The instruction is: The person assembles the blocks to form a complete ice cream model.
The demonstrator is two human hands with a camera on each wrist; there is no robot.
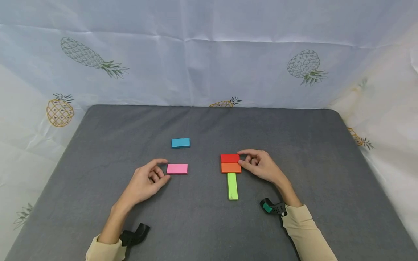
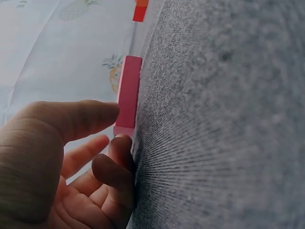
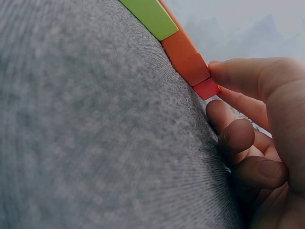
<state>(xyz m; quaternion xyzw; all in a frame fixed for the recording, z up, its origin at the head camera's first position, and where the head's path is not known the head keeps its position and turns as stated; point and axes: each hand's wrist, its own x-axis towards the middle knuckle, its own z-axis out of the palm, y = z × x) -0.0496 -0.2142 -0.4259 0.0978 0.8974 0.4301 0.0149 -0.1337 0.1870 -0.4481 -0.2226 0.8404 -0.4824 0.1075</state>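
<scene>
Thumb and index finger of a person's left hand straddle the near end of a pink block, thumb on the side toward the person and index finger at the far corner; whether the two actually pinch it, the pictures do not settle. The block lies flat, just to the right of those fingertips, its long axis running sideways toward the other hand. The left hand is much the nearer of the two, and any move of this piece appears to turn on that end-on approach, with the block's length pointing away from the palm.

Across a stretch of grey tabletop, the right hand reaches in from the opposite side, thumb and index finger at the right end of a red block. The thumb sits by the seam with an orange block; how firm the hold is, if there is one, cannot be told.

Red and orange lie long side to long side, both sideways like the pink piece. A green block meets the orange one's near side around its middle, its own length running toward the person, making a T. Farther out, a blue block lies beyond the pink one, apart from both hands but nearer the left. A pineapple-print cloth hangs behind.
</scene>
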